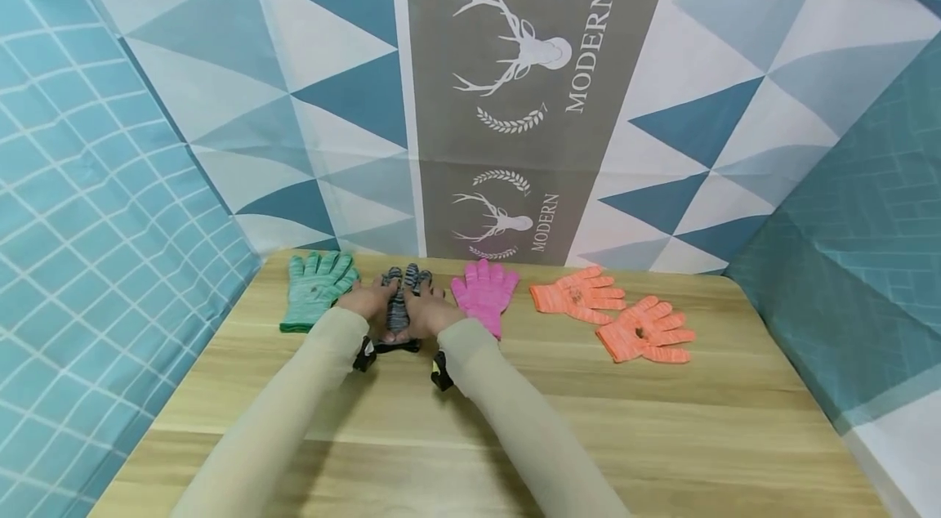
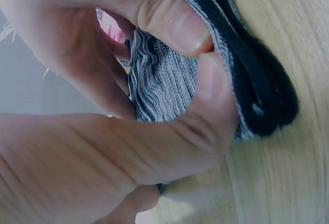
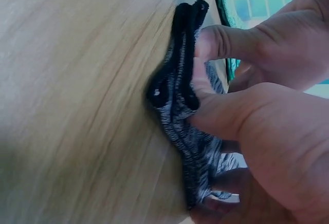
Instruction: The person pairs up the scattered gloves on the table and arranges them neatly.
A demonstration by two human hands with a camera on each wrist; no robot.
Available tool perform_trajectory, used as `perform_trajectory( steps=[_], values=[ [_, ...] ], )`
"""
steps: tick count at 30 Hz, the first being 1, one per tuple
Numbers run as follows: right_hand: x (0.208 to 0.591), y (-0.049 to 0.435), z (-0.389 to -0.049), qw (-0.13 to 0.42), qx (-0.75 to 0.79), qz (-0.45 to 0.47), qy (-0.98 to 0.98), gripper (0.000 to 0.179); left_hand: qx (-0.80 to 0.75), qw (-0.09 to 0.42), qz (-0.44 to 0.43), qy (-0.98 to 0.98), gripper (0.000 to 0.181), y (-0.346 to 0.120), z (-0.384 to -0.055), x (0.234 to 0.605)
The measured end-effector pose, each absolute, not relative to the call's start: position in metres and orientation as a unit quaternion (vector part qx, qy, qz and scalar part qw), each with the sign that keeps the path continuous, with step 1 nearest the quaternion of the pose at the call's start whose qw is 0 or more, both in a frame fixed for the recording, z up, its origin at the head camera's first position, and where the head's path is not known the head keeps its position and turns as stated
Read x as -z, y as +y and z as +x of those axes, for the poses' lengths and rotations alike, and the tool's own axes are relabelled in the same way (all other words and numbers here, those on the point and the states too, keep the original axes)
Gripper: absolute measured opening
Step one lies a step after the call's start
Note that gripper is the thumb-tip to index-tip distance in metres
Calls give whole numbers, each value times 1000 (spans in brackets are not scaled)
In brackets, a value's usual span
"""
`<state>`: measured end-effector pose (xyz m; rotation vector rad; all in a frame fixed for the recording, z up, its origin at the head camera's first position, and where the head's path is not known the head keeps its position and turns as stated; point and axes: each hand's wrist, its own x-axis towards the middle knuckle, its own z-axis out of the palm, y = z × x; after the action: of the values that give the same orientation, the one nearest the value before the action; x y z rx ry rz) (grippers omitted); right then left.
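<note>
A grey-and-black knit glove (image 1: 398, 310) lies at the back of the table, fingers away from me and black cuff toward me. My left hand (image 1: 367, 305) grips its left side, and my right hand (image 1: 429, 314) grips its right side. Close up in the left wrist view, both thumbs meet on the ribbed fabric (image 2: 167, 75) just above the black cuff (image 2: 264, 95). The cuff shows more than one layer in the right wrist view; whether that is one glove or two stacked, I cannot tell. Fingers beneath the fabric are partly hidden.
A green glove (image 1: 312, 289) lies left of my hands, a pink glove (image 1: 483, 296) just right of them. Farther right are two orange gloves (image 1: 577, 295), (image 1: 647, 330) side by side. Patterned cloth walls (image 1: 331, 93) border the wooden table (image 1: 441, 453) behind and at both sides.
</note>
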<state>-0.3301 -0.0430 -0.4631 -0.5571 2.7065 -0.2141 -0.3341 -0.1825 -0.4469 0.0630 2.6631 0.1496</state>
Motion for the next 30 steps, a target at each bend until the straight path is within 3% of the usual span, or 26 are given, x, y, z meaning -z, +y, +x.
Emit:
perform_trajectory(
  steps=[11,15,21,26,30],
  values=[
    [476,-44,-321,163,71,-240,954,86,-75,238,81,965,105,-201,-324,452],
    [477,-39,-319,148,90,-256,951,75,-88,220,104,966,92,-201,-322,449],
    [473,-25,-309,54,99,-266,957,55,-71,135,147,977,71,-184,-304,439],
    [471,-17,-296,-27,133,-298,945,12,-77,86,166,979,14,-166,-276,436],
    [475,-16,-289,-36,148,-323,934,17,-98,104,172,975,24,-160,-263,437]
  ],
)
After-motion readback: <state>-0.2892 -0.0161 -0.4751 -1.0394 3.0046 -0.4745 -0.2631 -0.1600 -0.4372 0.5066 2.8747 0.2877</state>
